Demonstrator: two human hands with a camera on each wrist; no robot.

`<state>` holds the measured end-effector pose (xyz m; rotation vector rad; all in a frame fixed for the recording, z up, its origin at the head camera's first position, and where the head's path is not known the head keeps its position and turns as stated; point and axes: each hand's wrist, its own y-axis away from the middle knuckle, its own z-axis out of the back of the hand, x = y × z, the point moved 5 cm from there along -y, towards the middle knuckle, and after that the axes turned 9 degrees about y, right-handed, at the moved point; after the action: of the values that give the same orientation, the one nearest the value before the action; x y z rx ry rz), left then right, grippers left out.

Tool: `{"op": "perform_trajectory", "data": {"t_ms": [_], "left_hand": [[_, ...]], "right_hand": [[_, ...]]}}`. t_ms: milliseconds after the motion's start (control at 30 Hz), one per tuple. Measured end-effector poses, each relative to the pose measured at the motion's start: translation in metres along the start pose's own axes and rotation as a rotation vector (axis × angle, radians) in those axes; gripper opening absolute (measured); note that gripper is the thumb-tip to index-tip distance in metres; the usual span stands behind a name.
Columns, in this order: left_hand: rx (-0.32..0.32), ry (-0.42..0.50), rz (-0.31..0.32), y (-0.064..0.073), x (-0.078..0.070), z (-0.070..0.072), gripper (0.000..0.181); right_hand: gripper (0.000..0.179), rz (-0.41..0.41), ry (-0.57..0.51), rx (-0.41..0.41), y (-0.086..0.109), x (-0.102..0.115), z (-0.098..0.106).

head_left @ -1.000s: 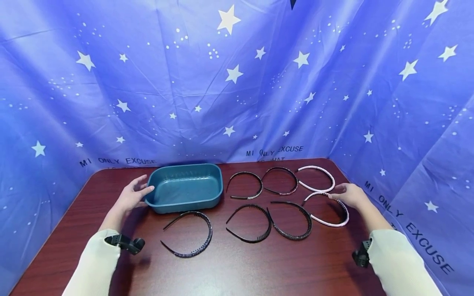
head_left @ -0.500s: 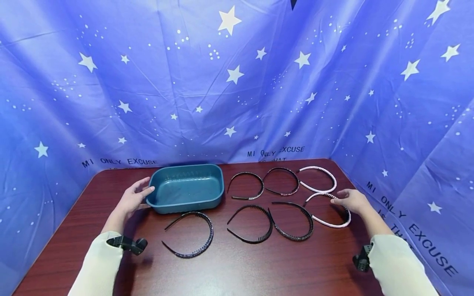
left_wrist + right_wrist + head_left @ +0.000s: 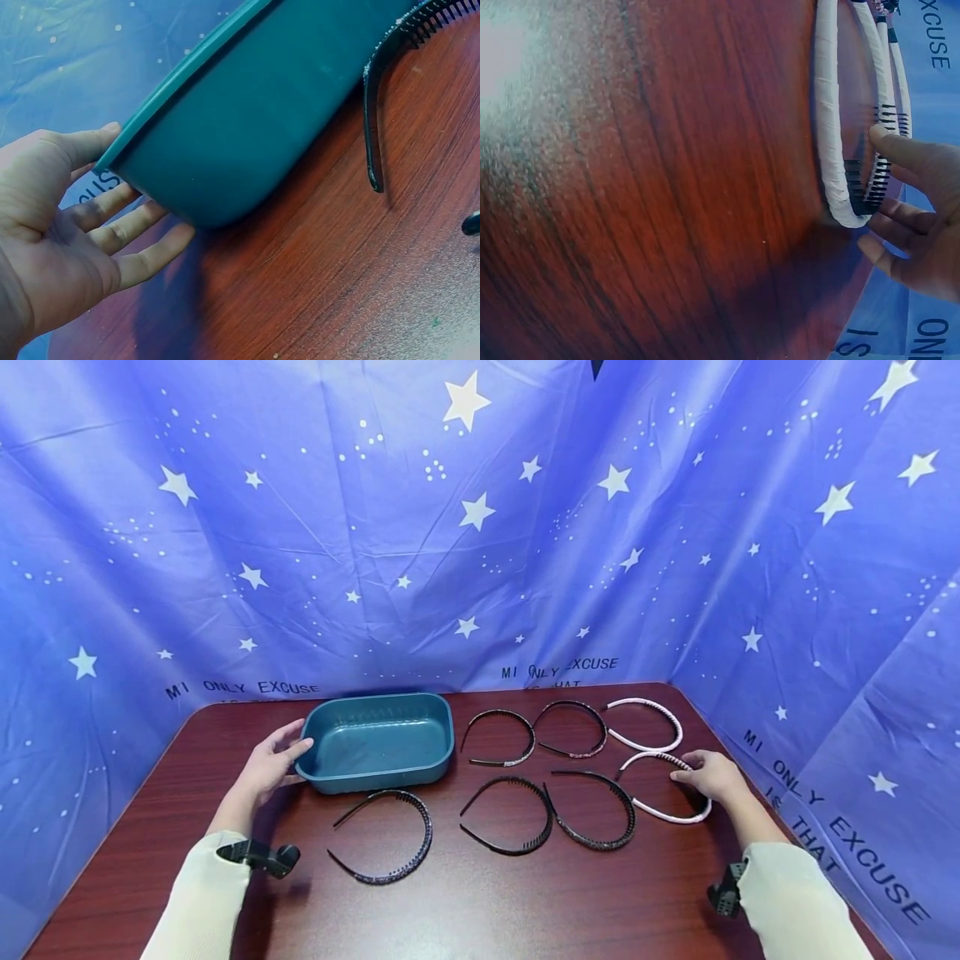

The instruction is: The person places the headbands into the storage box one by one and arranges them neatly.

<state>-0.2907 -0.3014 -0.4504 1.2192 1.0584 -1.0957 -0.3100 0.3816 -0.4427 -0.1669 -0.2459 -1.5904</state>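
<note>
A teal plastic basin (image 3: pixel 427 774) stands at the back left. My left hand (image 3: pixel 264 766) touches its left end, thumb at the rim and fairly straight fingers (image 3: pixel 146 259) against the outer wall. At the right, two white headbands with black teeth lie one behind the other. My right hand (image 3: pixel 712 774) pinches the curve of the nearer white headband (image 3: pixel 667 814), thumb on its inner side and the other fingers outside. That white headband (image 3: pixel 829 112) lies on the table, its far part partly hidden by the hand. The farther white headband (image 3: pixel 678 727) lies just behind.
On the brown table (image 3: pixel 495 902) lie several dark headbands, such as a black headband (image 3: pixel 546 827), a glittery dark headband (image 3: pixel 632 827) and a blue-speckled headband (image 3: pixel 429 839) before the basin. A star-printed blue curtain (image 3: pixel 420 527) borders the back and right.
My right hand has shifted slightly toward me along the nearer white headband, its thumb now over the band. My left hand stays at the basin, and the view has moved a little.
</note>
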Motion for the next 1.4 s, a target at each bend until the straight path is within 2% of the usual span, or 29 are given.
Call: {"op": "perform_trajectory", "data": {"t_ms": [567, 800, 1400], "left_hand": [[-0.019, 0.01, 0.0, -0.002, 0.005, 0.002, 0.072], [-0.025, 0.026, 0.009, -0.004, 0.007, 0.003, 0.073], [-0.036, 0.028, 0.009, -0.003, 0.008, 0.002, 0.072]], "right_hand": [[0.029, -0.059, 0.024, -0.087, 0.0, -0.007, -0.008], [0.028, -0.018, -0.002, -0.118, 0.001, -0.006, -0.001], [0.033, -0.017, -0.11, -0.059, 0.005, -0.006, 0.024]]}}
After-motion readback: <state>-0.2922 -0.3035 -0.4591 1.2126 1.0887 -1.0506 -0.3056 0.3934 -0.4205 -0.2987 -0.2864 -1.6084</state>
